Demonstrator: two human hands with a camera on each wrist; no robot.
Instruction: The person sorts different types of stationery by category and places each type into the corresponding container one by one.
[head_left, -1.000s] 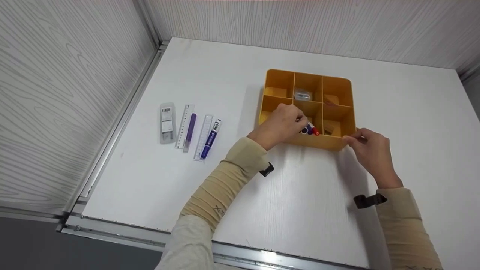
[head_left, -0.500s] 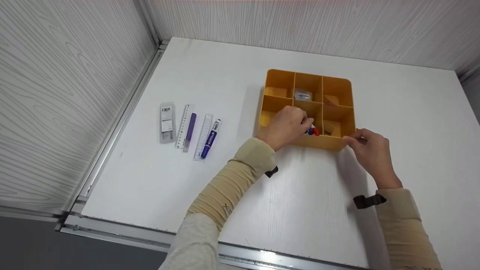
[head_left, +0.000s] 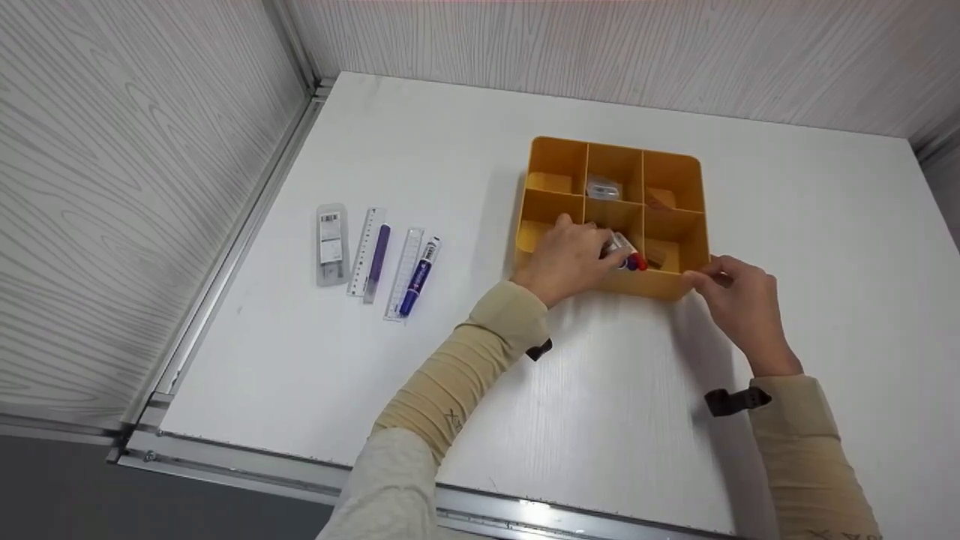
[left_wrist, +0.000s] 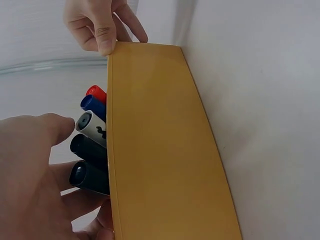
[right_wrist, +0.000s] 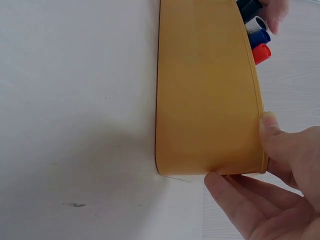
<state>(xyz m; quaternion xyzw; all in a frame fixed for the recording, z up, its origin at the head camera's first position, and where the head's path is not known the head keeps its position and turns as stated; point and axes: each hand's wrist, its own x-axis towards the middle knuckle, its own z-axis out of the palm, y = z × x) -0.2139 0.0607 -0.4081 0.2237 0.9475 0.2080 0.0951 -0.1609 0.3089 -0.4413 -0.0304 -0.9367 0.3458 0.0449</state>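
A yellow six-compartment box (head_left: pixel 637 283) stands on the white table. My left hand (head_left: pixel 574 259) reaches into its front row, fingers spread and loosely bent. Several markers (head_left: pixel 624 246) lean in the front middle compartment beside that hand. Seen from the left wrist, the thumb stands apart from the marker ends (left_wrist: pixel 90 127), one red, one blue, one white and others dark, while the other fingers lie behind them. My right hand (head_left: pixel 746 307) pinches the box's front right corner, with its thumb (right_wrist: pixel 270 125) on the rim and fingers against the outer side.
Left of the box lie a translucent grey case (head_left: pixel 331 244), a clear ruler (head_left: pixel 362 259), a purple pen-like stick (head_left: pixel 379 251), and a second ruler (head_left: pixel 403 266) beside a purple marker (head_left: pixel 420 276). A small clear object (head_left: pixel 603 188) sits in the back middle compartment.
My left hand's fingers have spread and its thumb has come away from the markers, which now show more in the compartment. The right hand keeps its hold on the corner.
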